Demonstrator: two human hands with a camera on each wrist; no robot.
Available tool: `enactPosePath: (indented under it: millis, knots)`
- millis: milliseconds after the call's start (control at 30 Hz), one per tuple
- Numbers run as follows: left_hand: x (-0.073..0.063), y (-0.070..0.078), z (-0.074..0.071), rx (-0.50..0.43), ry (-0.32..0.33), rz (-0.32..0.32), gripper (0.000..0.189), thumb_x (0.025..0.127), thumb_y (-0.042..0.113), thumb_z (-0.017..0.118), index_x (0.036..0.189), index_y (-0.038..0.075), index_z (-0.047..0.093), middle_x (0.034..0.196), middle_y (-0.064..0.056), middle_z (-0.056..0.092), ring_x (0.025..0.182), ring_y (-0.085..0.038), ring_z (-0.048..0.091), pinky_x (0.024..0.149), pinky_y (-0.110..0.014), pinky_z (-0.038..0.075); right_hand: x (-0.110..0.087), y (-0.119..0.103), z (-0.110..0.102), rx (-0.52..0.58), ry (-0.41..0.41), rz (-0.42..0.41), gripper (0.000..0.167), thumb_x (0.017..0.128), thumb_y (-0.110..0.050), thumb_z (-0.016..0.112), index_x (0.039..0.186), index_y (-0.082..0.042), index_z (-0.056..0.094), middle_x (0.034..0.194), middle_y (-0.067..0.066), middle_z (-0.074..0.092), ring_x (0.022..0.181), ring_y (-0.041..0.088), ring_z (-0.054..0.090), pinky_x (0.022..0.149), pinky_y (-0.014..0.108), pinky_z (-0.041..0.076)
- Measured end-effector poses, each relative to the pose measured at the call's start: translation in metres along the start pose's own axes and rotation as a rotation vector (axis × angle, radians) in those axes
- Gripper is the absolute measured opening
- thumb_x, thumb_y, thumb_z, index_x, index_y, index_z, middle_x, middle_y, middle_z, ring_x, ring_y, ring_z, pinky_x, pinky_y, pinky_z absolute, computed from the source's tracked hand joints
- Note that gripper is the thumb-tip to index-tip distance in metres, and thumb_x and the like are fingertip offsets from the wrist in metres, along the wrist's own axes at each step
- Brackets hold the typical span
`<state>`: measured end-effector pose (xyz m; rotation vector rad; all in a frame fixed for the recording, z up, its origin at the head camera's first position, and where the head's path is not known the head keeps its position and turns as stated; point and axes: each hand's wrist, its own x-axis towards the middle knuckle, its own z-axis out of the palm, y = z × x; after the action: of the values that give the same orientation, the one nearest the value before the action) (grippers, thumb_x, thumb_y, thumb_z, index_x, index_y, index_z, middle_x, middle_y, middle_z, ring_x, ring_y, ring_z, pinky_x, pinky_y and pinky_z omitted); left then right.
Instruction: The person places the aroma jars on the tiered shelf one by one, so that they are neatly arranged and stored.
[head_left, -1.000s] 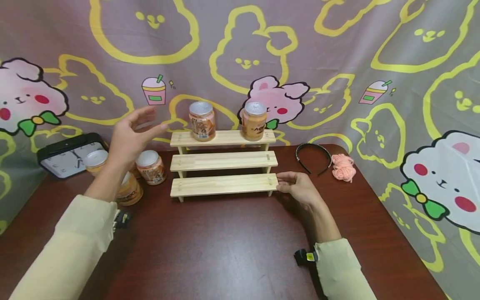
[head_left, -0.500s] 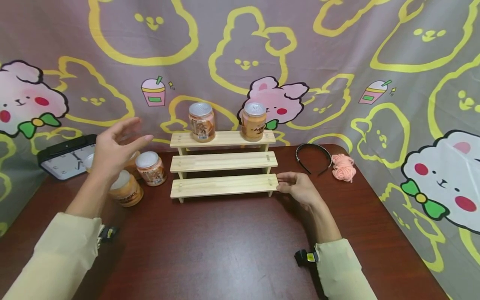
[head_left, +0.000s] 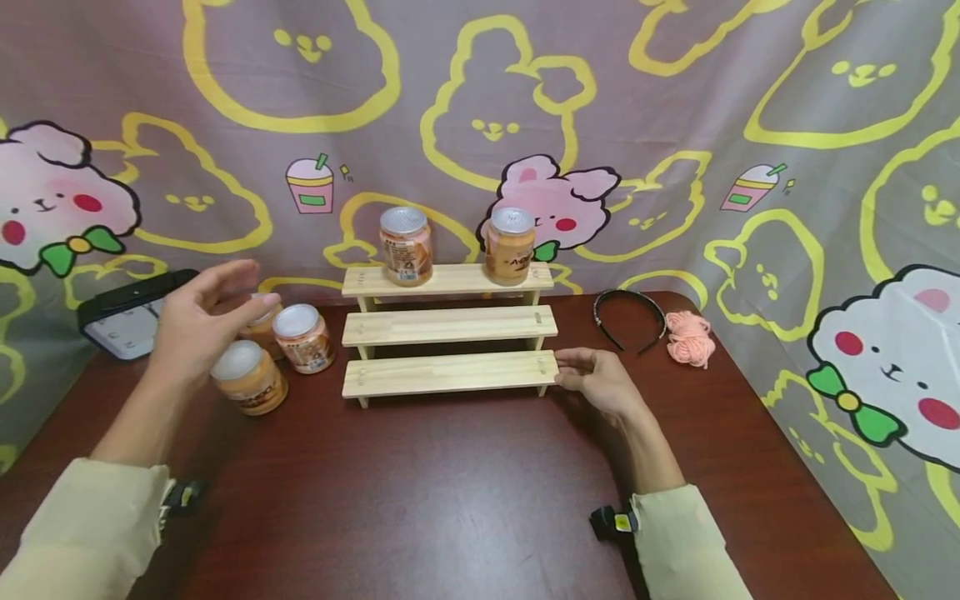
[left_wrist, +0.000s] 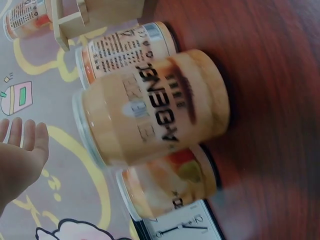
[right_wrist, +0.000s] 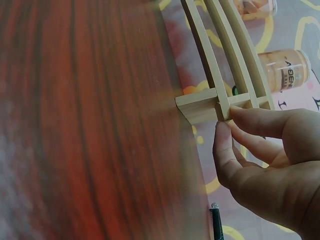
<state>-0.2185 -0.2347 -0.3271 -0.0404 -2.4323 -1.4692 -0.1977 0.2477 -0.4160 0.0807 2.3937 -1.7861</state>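
A three-step wooden display rack (head_left: 450, 325) stands at the middle of the table. My right hand (head_left: 603, 383) pinches the right end of its lowest shelf between thumb and fingers; the right wrist view shows this grip (right_wrist: 270, 160) at the shelf's corner. Two lidded jars with orange-brown contents, a left jar (head_left: 406, 247) and a right jar (head_left: 509, 247), stand on the top shelf. Left of the rack, more such jars stand close together, including a front jar (head_left: 250, 379) and one nearest the rack (head_left: 303, 337). My left hand (head_left: 198, 321) hovers above this group, fingers apart and holding nothing.
A black-framed clock (head_left: 123, 321) leans at the back left, partly behind my left hand. A black headband (head_left: 630, 321) and a bundle of pink yarn (head_left: 690, 339) lie at the back right. A patterned cloth (head_left: 420, 108) hangs behind the table (head_left: 450, 500).
My left hand has moved left and down, away from the rack to over the jar group. My right hand has stayed at the rack's end.
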Motion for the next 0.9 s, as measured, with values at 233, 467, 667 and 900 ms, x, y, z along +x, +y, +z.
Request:
enactPosePath:
  millis: [233,467,667,900]
  knots:
    - [-0.005,-0.015,-0.008,0.051,-0.008,-0.011,0.063,0.093,0.033,0.076,0.146,0.008,0.054,0.134,-0.001,0.059,0.118,-0.007,0.054,0.083,-0.006,0.044,-0.004,0.001,0.002,-0.016,0.036,-0.02,0.041,0.094,0.007,0.065,0.134,0.013,0.057,0.122,0.026,0.064,0.097,0.017,0.063,0.072,0.022,0.053]
    - [-0.011,-0.029,-0.016,0.059,0.001,-0.032,0.056,0.096,0.034,0.071,0.142,0.004,0.057,0.125,0.008,0.06,0.108,0.001,0.054,0.081,-0.006,0.044,-0.008,0.001,0.007,0.035,0.047,-0.027,0.042,0.094,0.008,0.063,0.136,0.013,0.056,0.114,0.026,0.065,0.083,0.013,0.064,0.062,0.026,0.053]
    - [-0.016,-0.039,-0.022,0.117,-0.039,-0.065,0.055,0.098,0.039,0.068,0.139,0.004,0.058,0.12,0.013,0.061,0.102,0.005,0.053,0.077,-0.009,0.042,-0.007,0.0,0.008,0.046,0.038,-0.042,0.043,0.094,0.01,0.061,0.136,0.015,0.054,0.118,0.03,0.063,0.09,0.011,0.063,0.073,0.025,0.055]
    - [-0.02,-0.048,-0.03,0.166,-0.13,-0.107,0.064,0.095,0.042,0.072,0.141,0.001,0.055,0.122,0.007,0.062,0.103,0.005,0.05,0.077,-0.011,0.043,-0.005,0.002,0.007,0.055,0.026,-0.036,0.043,0.094,0.012,0.06,0.136,0.016,0.053,0.119,0.03,0.062,0.089,0.009,0.063,0.075,0.024,0.056]
